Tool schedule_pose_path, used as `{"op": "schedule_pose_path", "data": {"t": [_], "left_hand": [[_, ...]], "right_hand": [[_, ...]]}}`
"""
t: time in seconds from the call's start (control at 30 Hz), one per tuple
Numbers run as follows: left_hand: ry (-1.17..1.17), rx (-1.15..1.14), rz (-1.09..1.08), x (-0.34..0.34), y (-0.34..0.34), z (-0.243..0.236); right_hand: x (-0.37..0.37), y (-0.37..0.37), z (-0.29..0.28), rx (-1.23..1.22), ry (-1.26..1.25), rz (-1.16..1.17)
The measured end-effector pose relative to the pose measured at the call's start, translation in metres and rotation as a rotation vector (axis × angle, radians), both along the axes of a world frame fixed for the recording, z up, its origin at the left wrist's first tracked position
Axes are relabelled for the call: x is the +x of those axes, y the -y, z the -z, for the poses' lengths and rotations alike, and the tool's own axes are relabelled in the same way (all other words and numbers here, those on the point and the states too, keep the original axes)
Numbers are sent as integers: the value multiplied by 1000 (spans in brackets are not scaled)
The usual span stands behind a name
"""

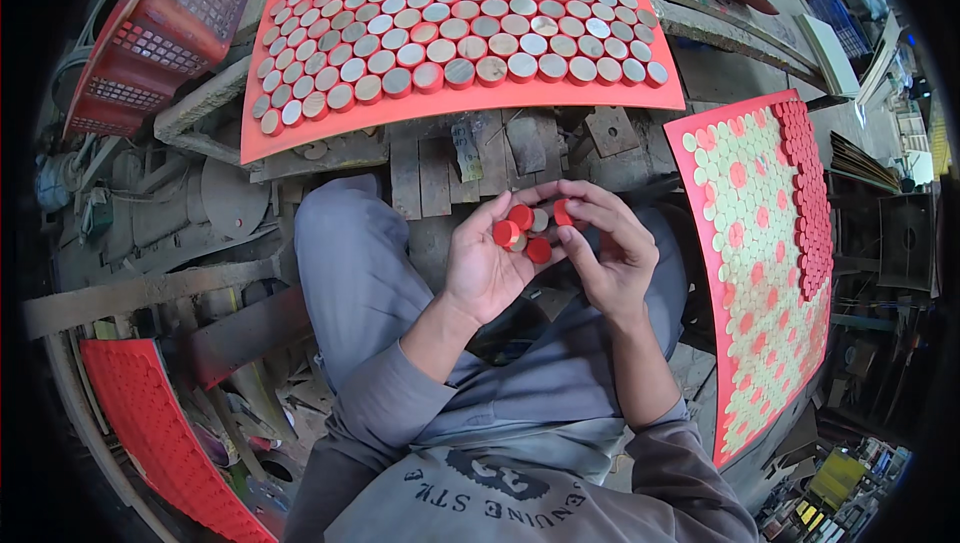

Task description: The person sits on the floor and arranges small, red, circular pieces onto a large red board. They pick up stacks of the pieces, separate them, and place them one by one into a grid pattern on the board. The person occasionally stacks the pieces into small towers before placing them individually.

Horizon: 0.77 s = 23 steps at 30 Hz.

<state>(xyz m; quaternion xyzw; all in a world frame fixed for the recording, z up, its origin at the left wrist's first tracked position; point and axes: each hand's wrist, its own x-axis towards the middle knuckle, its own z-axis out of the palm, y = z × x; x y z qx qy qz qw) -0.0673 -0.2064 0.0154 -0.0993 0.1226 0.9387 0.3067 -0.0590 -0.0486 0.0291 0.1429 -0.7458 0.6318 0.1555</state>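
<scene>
My left hand [475, 268] is cupped palm up above my lap, its fingers curled around several small round wooden discs [520, 216]. Most of these are red; a couple show pale, bare faces. Close beside it, my right hand [617, 263] pinches one red disc [562, 213] between thumb and fingers. Ahead of both hands lies a red board [460, 115], covered in rows of red-sided discs with bare wood tops [459, 72].
To the right, another red board [679, 133] carries pale green discs, scattered red ones and a raised red cluster [800, 173]. A red plastic crate [170, 33] stands at the far left. Another red board [150, 413] lies lower left, near wooden beams [150, 298].
</scene>
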Motion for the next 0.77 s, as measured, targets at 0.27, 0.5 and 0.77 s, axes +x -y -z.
{"op": "schedule_pose_path", "data": {"t": [0.27, 0.5, 0.77], "left_hand": [[-3, -193, 83, 5, 4, 16], [-126, -718, 188, 5, 1, 1], [-15, -466, 340, -2, 5, 9]], "right_hand": [[-4, 0, -2, 359, -220, -66], [-4, -5, -10, 426, -114, -161], [-6, -16, -6, 417, -33, -186]]}}
